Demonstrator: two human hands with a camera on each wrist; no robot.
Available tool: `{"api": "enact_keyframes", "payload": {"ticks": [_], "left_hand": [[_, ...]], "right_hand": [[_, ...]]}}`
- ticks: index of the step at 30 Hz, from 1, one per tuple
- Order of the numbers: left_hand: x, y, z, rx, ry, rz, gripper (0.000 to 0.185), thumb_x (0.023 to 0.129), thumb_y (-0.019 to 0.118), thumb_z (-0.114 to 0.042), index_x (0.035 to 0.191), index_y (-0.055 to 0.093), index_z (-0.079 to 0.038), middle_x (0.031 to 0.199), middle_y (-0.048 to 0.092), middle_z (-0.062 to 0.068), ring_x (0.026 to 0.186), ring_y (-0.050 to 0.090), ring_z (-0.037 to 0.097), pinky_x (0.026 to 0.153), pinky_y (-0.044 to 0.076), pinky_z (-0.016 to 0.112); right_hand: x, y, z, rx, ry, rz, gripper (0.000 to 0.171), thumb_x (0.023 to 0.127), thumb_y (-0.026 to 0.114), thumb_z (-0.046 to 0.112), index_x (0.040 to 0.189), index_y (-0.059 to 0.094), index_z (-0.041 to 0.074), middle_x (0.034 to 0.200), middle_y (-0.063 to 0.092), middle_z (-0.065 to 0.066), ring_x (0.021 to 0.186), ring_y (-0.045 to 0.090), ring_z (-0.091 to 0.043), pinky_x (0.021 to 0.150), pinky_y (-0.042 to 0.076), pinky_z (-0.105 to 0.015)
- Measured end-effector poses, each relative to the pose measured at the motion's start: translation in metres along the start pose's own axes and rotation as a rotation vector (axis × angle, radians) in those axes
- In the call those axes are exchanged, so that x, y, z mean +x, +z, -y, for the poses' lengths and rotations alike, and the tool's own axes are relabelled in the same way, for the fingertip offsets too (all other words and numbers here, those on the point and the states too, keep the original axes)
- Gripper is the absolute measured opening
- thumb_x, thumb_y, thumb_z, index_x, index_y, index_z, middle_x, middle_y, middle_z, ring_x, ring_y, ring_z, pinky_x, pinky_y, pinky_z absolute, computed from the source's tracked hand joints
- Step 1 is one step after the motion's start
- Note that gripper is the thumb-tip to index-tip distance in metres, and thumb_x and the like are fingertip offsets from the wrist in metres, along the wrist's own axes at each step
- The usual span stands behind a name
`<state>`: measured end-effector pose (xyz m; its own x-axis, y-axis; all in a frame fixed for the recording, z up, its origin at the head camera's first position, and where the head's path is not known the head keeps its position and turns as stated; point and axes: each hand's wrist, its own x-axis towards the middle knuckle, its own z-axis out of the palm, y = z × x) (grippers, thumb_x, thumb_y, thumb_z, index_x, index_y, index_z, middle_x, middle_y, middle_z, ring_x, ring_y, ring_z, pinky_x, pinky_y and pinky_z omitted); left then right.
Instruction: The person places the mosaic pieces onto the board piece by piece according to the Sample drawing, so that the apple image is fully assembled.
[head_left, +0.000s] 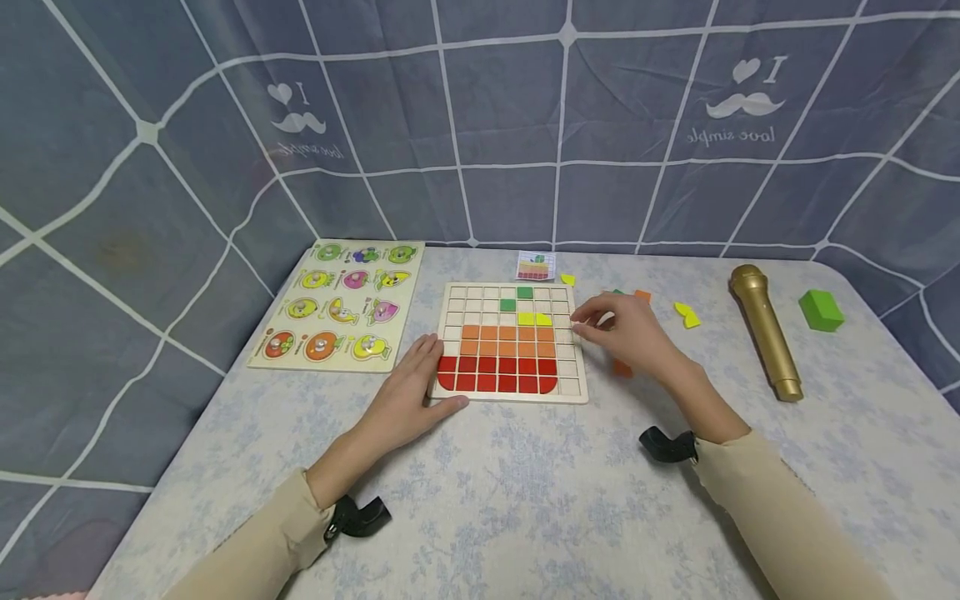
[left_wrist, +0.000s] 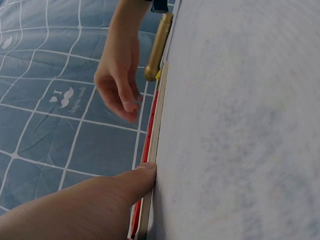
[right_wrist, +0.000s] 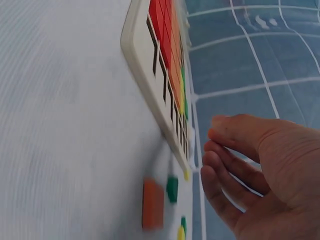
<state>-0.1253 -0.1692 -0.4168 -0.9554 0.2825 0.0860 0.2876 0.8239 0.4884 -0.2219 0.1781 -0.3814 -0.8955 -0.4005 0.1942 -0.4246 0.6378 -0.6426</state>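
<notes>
I am resting my left hand [head_left: 408, 393] flat against the lower left corner of the puzzle board [head_left: 572, 392], fingers relaxed, thumb touching its edge, gripping nothing. The board is lying mid-table, partly filled with red, orange, yellow and green tiles. My right hand [head_left: 626, 333] is hovering at the board's right edge, fingers loosely curled; whether they are pinching a tile I cannot tell. An orange piece [right_wrist: 152, 204] is lying just beside it.

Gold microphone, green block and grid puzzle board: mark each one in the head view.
Gold microphone [head_left: 767, 330], head view, middle of its barrel.
Green block [head_left: 821, 310], head view, its top face.
Grid puzzle board [head_left: 507, 392], head view, its bare wooden front rim.
</notes>
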Motion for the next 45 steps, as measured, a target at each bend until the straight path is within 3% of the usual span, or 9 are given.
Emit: {"api": "enact_keyframes", "payload": {"ticks": [10,19,24,30,45], "left_hand": [[0.001,0.001,-0.001,-0.006,-0.003,0.013,0.098,0.094,0.078,-0.046,0.162,0.031,0.006,0.173,0.025,0.022,0.163,0.018,0.038,0.129,0.026,0.057],[0.001,0.001,-0.001,-0.003,-0.005,0.020,0.098,0.094,0.078,-0.046,0.162,0.031,0.006,0.173,0.024,0.022,0.163,0.017,0.038,0.128,0.026,0.058],[0.001,0.000,-0.003,-0.009,-0.013,0.023,0.098,0.093,0.079,-0.046,0.162,0.031,0.006,0.173,0.024,0.022,0.163,0.017,0.038,0.128,0.026,0.058],[0.000,0.001,-0.002,-0.012,-0.012,0.029,0.098,0.094,0.078,-0.046,0.162,0.030,0.006,0.173,0.023,0.022,0.163,0.017,0.038,0.128,0.026,0.058],[0.001,0.001,0.000,-0.011,-0.006,0.006,0.098,0.094,0.079,-0.045,0.162,0.032,0.007,0.172,0.025,0.022,0.163,0.018,0.038,0.128,0.026,0.058]], "right_hand": [[-0.030,-0.029,-0.018,-0.027,0.062,0.007,0.014,0.094,0.082,0.016,0.106,0.082,0.010,0.098,0.075,-0.003,0.091,0.067,-0.019,0.079,0.059,-0.021],[-0.049,-0.037,-0.030,-0.013,0.123,0.058,0.025,0.090,0.086,0.022,0.110,0.081,0.009,0.099,0.077,-0.003,0.092,0.069,-0.016,0.082,0.059,-0.020],[-0.050,-0.039,-0.032,-0.015,0.118,0.130,0.029,0.085,0.091,0.025,0.108,0.081,0.009,0.096,0.076,-0.001,0.089,0.067,-0.015,0.081,0.060,-0.024],[-0.052,-0.037,-0.034,-0.002,0.073,0.211,0.029,0.081,0.093,0.014,0.106,0.081,0.006,0.100,0.078,-0.003,0.088,0.069,-0.016,0.083,0.062,-0.033],[-0.050,-0.035,-0.035,-0.055,0.007,0.205,0.027,0.082,0.091,0.007,0.106,0.080,0.008,0.103,0.077,-0.003,0.088,0.067,-0.017,0.080,0.061,-0.033]]}}
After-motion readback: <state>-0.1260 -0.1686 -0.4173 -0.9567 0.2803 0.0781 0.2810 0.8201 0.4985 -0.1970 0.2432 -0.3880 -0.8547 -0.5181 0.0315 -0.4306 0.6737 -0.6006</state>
